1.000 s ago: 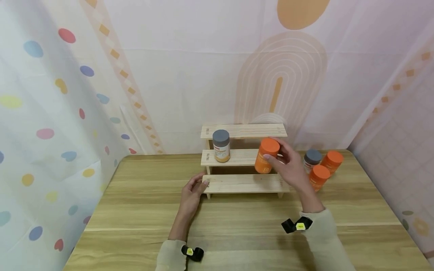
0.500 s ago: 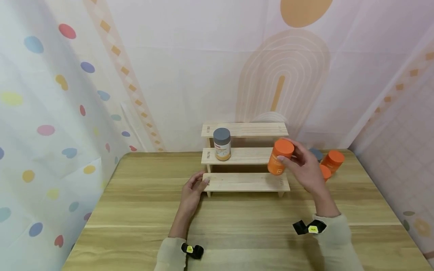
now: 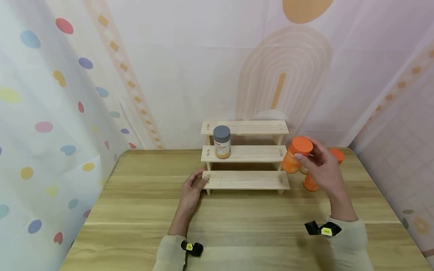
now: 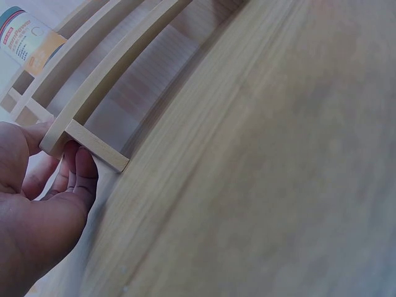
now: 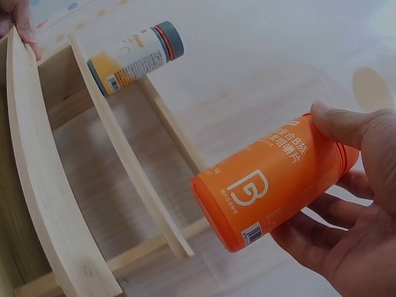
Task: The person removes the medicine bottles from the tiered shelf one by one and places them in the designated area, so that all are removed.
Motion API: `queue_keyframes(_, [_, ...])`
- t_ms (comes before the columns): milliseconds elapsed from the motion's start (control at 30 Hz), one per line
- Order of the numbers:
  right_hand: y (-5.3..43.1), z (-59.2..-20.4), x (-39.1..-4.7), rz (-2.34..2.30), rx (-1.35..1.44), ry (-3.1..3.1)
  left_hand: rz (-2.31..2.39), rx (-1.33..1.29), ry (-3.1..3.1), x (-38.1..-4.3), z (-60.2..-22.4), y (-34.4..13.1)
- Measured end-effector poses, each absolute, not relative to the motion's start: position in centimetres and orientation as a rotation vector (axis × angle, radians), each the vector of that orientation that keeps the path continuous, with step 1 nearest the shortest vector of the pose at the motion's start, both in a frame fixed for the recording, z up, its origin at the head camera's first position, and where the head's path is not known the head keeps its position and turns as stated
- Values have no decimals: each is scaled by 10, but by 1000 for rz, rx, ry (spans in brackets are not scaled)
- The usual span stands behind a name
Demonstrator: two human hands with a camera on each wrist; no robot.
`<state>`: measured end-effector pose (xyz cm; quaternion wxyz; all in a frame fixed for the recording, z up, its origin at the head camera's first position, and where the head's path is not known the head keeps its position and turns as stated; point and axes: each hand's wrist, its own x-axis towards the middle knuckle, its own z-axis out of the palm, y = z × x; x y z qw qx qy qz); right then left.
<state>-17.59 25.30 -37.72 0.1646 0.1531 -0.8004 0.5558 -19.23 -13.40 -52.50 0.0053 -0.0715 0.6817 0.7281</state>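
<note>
My right hand (image 3: 326,171) grips an orange pill bottle (image 3: 294,158) near its lid, thumb on one side and fingers on the other. The bottle is tilted and held off the table, just right of the three-step wooden shelf (image 3: 245,180). In the right wrist view, white lettering and a barcode show on the orange bottle (image 5: 266,185). My left hand (image 3: 190,192) pinches the left end of the lowest step, thumb above and fingers under the board (image 4: 102,80). A grey-lidded supplement jar (image 3: 222,143) stands upright at the left of the middle step.
To the right of the shelf, another orange bottle (image 3: 310,183) stands partly hidden by my right hand. An orange lid (image 3: 338,154) shows behind that hand. The wooden table (image 3: 244,229) ends at a patterned cloth backdrop (image 3: 176,86).
My right hand has carried the orange bottle rightward, from in front of the middle step to beyond the shelf's right end. The left hand keeps its place on the shelf.
</note>
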Motion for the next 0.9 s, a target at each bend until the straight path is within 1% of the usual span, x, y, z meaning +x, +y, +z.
queue_keyframes(400, [284,-370,-170,1699,416,-2142,2280,-207,2127,-196,-522,-130])
queue_keyframes(633, [294,-373,-168,1590,309,-2204,2287,-229,2129,-194,-523,-134])
queue_keyframes(900, [307,-377,-164,1677,271,-2148,2280,-229,2132,-192,-523,-133])
